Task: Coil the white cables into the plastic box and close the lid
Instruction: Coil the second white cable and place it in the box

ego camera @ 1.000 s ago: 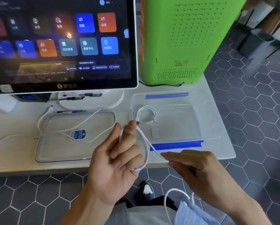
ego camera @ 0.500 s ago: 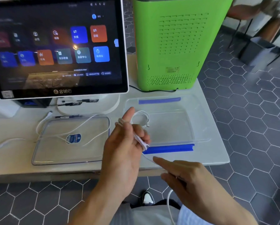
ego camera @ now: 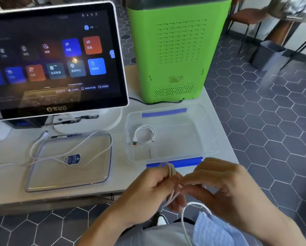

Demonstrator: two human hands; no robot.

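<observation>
Nearest the camera, a loose run of the white cable (ego camera: 184, 226) is hanging down past a pale blue cloth (ego camera: 217, 231) in the person's lap and rising in a curve toward the hands. The left hand (ego camera: 148, 190) is curling shut around several turns of this cable, which are looping over its fingers and showing as a bundle at the top of the hand and again below the knuckles. The right hand (ego camera: 225, 189) is meeting it from the right, its fingertips pinching together at the bundle; whether they are actually nipping the cable is hidden by the fingers. Both hands are hovering just off the front edge of the table (ego camera: 219, 121), in front of the plastic box.

Just beyond them, the plastic box (ego camera: 209, 139) is sitting open near the table's right front corner, a blue clip (ego camera: 175, 162) along its near rim and another along its far rim. A coiled cable (ego camera: 144, 134) is lying inside, in the box's left half, well apart from both hands.

To the left, the clear lid (ego camera: 47, 176) is lying flat by the front edge, with a third, uncoiled cable (ego camera: 88, 144) trailing across it and off toward the left edge.

Farther back, a touchscreen monitor (ego camera: 56, 55) is standing at the rear left and a green machine (ego camera: 177, 50) at the rear right.
</observation>
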